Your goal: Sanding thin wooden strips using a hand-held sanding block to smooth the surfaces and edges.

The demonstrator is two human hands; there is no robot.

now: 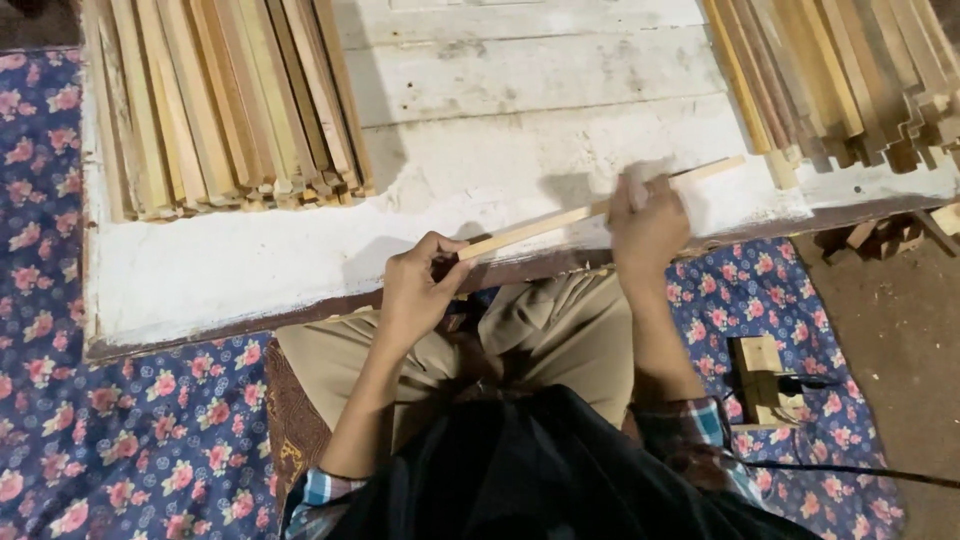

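Gripping a thin wooden strip (560, 222) at both ends of its near half. Left hand (420, 285) pinches the strip's near end, thumb and fingers closed on the tip, wrist bent, forearm running back down toward the body. Right hand (648, 225) is wrapped around the strip further along, fingers curled shut over it, and something pale sits between fingers and wood; too blurred to tell what it is. Right forearm comes up almost vertically from a plaid cuff.

Strip lies at a shallow diagonal over the front edge of the white painted counter (250, 270), far end rising to the right; whether it touches the surface is unclear.

Stack of similar wooden strips (220, 100) on the counter's left, well apart from both hands. Second stack (840, 70) on the right, near the strip's far end.

Person sits on a floral mat (120, 430), knees under the counter edge. Small wooden block with a dark cabled tool (765, 385) rests on the mat by the right elbow.
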